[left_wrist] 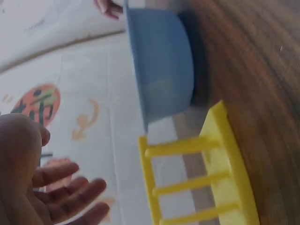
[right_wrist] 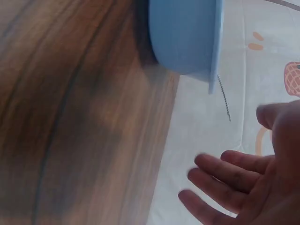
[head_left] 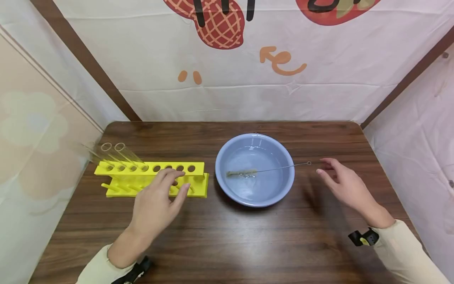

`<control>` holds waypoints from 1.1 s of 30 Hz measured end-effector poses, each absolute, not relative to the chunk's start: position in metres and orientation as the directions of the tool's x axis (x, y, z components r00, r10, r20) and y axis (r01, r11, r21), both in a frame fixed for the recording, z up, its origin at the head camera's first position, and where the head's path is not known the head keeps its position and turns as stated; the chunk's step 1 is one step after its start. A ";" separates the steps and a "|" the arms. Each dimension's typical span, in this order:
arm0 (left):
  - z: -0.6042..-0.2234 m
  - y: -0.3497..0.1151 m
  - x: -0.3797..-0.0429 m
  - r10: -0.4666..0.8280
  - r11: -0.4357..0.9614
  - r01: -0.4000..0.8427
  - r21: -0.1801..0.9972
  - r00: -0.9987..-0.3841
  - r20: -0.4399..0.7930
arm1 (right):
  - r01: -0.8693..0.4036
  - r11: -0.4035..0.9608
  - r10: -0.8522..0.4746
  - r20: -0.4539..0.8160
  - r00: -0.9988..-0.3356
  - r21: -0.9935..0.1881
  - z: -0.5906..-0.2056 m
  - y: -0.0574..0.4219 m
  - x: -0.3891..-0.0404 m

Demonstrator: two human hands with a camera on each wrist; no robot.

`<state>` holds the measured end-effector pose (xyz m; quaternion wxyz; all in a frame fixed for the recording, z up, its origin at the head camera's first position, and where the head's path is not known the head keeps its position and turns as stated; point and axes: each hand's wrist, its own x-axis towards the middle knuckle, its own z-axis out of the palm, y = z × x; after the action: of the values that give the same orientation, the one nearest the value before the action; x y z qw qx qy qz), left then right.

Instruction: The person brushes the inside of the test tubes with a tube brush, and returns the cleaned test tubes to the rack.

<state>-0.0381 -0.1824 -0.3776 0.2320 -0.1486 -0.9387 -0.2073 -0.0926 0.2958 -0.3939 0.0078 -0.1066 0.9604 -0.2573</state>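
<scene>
The rack [head_left: 138, 172] is yellow, basin [head_left: 255, 202] blue, table [head_left: 248, 244] wood-grained brown.

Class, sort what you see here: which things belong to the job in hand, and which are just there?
Likely the job's:
- yellow test-tube rack
- glass test tubes
- blue basin
- wire-handled test-tube brush

Apparently just there:
- printed wall cloth
- black wristbands

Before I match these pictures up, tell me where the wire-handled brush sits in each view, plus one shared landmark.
Head: the brush lies right of and below centre, bristle end inside the blue basin, handle crossing its right side.
Left wrist: not visible.
Right wrist: only the wire handle shows, right of centre, poking past the basin.
Shared landmark: the blue basin, in all three.
</scene>
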 end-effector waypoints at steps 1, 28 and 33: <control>-0.377 -0.186 -0.038 0.179 0.868 0.385 0.313 -0.831 0.526 | -0.183 0.842 -0.194 0.032 -0.981 -0.507 -0.392 0.295 -0.094; -0.369 -0.243 -0.054 -0.302 0.914 -0.181 0.363 -0.901 0.311 | -0.182 0.805 -0.210 0.015 -0.978 -0.565 -0.402 0.269 -0.115; -0.376 -0.247 -0.063 -0.326 0.902 -0.212 0.376 -0.906 0.271 | -0.161 0.745 -0.185 0.031 -0.982 -0.648 -0.401 0.265 -0.115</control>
<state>-0.0633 -0.2468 -0.3763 0.1657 0.1398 -0.9610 -0.1715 -0.1154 0.2653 -0.4013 0.0178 -0.0926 0.9338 -0.3451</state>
